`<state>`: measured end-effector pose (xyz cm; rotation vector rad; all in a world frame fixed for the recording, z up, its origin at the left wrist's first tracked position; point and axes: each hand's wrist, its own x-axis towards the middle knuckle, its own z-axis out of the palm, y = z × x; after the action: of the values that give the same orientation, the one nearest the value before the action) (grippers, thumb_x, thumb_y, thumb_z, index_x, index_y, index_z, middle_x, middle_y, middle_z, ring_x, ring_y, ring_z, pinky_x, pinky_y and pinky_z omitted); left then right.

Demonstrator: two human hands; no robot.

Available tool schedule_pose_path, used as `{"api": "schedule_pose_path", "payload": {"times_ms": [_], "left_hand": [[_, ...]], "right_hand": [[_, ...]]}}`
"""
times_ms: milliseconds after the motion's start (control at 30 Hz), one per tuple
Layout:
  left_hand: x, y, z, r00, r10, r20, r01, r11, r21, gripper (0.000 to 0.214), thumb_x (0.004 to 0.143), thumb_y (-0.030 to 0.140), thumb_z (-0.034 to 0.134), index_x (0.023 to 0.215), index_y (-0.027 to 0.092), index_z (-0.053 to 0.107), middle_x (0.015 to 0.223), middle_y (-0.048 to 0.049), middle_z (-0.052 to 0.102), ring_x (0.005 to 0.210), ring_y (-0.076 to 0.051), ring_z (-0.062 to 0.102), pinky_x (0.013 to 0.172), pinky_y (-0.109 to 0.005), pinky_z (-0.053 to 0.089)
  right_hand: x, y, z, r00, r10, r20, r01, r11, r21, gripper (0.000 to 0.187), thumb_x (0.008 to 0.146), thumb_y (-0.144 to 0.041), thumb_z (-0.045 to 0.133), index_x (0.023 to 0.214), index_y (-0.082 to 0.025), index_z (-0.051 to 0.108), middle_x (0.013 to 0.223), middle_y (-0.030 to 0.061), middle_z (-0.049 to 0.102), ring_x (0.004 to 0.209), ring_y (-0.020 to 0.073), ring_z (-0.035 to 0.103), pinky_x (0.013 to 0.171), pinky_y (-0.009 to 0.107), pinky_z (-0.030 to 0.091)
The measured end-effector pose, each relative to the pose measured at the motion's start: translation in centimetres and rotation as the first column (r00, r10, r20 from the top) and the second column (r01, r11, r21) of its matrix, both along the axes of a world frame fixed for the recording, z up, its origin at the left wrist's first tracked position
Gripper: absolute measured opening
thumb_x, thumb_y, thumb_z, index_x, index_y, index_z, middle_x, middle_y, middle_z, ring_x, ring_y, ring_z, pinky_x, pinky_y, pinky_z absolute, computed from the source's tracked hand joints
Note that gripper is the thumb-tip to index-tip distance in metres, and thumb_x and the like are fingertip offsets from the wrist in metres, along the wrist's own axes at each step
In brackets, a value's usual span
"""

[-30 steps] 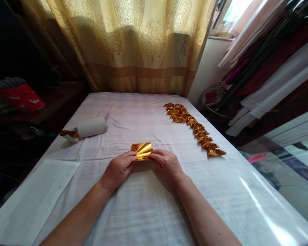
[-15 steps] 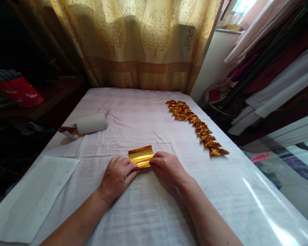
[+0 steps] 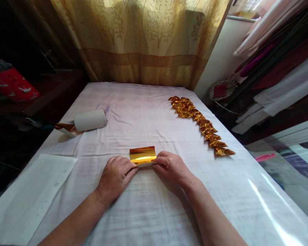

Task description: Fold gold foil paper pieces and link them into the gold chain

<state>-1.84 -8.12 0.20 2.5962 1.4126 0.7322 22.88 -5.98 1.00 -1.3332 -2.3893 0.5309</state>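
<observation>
A small sheet of shiny gold foil paper lies between my hands on the white cloth. Its near edge is turned up, showing a pale underside strip. My left hand pinches the near left corner between thumb and fingers. At the near right corner, my right hand pinches the same sheet. Off to the right, several folded gold foil pieces stand in a slanting row, overlapping one another.
A white paper roll lies at the left, a gold-and-white strip at its end. A white sheet rests at the near left. Beyond the cloth-covered surface hangs a gold curtain. Clothes hang at the right.
The near edge of the gold foil paper has turned up, so a pale strip now shows where gold was. Both hands keep their pinch. The view has shifted slightly.
</observation>
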Motion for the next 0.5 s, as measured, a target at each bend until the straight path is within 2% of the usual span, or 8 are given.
{"api": "schedule_pose_path", "payload": {"times_ms": [233, 500], "left_hand": [[0.02, 0.11, -0.21, 0.999, 0.034, 0.025, -0.033, 0.999, -0.026, 0.015, 0.093, 0.028, 0.059, 0.084, 0.022, 0.069, 0.08, -0.0012, 0.069, 0.08, -0.02, 0.061, 0.076, -0.035, 0.041], [0.42, 0.12, 0.09, 0.995, 0.104, 0.0, -0.103, 0.99, -0.097, 0.016, 0.091, 0.031, 0.061, 0.081, 0.022, 0.069, 0.076, -0.0007, 0.068, 0.079, -0.02, 0.06, 0.075, -0.035, 0.039]], "right_hand": [[-0.28, -0.06, 0.48, 1.0, -0.005, 0.007, 0.006, 0.996, -0.086, 0.014, 0.091, -0.025, 0.062, 0.086, -0.021, 0.075, 0.087, 0.0025, 0.069, 0.074, 0.0125, 0.062, 0.065, 0.022, 0.041], [-0.74, -0.03, 0.61, 0.995, -0.087, 0.05, 0.093, 0.988, -0.125, 0.015, 0.091, -0.026, 0.062, 0.085, -0.022, 0.075, 0.086, 0.0019, 0.069, 0.075, 0.0126, 0.062, 0.066, 0.022, 0.04]]}}
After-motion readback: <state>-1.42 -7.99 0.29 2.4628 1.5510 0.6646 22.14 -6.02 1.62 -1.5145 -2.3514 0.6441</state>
